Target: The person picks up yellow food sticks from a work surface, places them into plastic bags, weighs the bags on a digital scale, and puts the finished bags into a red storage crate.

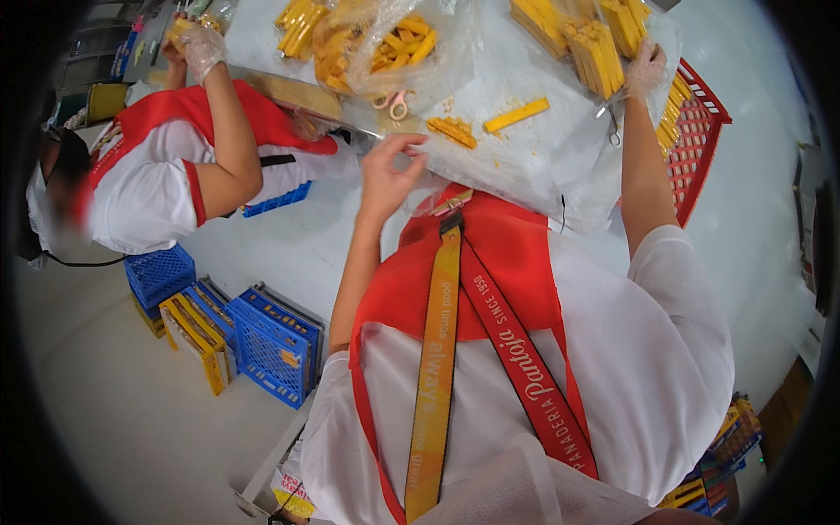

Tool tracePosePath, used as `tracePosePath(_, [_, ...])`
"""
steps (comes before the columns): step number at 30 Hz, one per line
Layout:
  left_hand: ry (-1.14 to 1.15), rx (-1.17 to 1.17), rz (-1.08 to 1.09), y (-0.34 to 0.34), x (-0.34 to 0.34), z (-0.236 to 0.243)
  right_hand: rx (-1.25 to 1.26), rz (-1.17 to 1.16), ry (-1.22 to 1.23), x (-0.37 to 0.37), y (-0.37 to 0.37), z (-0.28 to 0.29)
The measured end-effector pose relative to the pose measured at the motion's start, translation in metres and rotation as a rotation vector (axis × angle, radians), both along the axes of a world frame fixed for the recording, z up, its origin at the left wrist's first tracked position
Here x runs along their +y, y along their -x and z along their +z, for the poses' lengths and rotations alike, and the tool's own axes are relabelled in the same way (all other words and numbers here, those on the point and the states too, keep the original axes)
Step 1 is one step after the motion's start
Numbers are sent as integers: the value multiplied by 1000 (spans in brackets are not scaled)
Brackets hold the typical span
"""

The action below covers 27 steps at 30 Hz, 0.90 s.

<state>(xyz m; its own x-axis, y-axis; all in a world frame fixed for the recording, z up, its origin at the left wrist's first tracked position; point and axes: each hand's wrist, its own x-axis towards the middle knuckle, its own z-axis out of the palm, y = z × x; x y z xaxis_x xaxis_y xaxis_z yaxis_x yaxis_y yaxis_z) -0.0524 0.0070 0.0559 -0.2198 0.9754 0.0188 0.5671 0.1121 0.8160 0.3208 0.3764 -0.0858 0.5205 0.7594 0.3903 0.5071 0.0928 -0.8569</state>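
My left hand (392, 178) is at the table's near edge, fingers curved and a gap showing between thumb and forefinger, with nothing visible in it. Clear plastic lies close beside it. At the far right my gloved right hand (646, 72) has its fingers against the side of a clear bag of yellow, stick-shaped food pieces (597, 63); its fingertips are partly hidden. Between my hands lie a single long yellow stick (516, 115) and some broken pieces (452, 131). Pink-handled scissors (398, 106) rest beside a large open bag of yellow pieces (363, 51).
A red crate (691, 179) with bagged sticks stands against the table's right side. Left of me, a co-worker in a red apron (236, 118) handles something with gloved hands. Blue crates (273, 346) and a yellow crate (197, 341) stand on the floor. Crumbs dot the white tabletop (560, 140).
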Motion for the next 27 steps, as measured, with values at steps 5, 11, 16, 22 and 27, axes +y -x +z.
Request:
tracePosePath(5, [-21, -42, -268, -41, 54, -5, 23, 10, -21, -1, 4, 2])
tracePosePath(11, [-144, 240, -301, -76, 92, -29, -16, 25, 19, -9, 4, 10])
tracePosePath(16, [12, 373, -294, -78, 112, -51, -13, 32, 29, -13, 11, 23])
tracePosePath(22, [38, 125, -239, -60, 165, 7, 137, 27, -13, -15, 9, 18])
tracePosePath(27, [-380, 326, -88, 8, 299, 82, 113, -7, -30, -15, 7, 12])
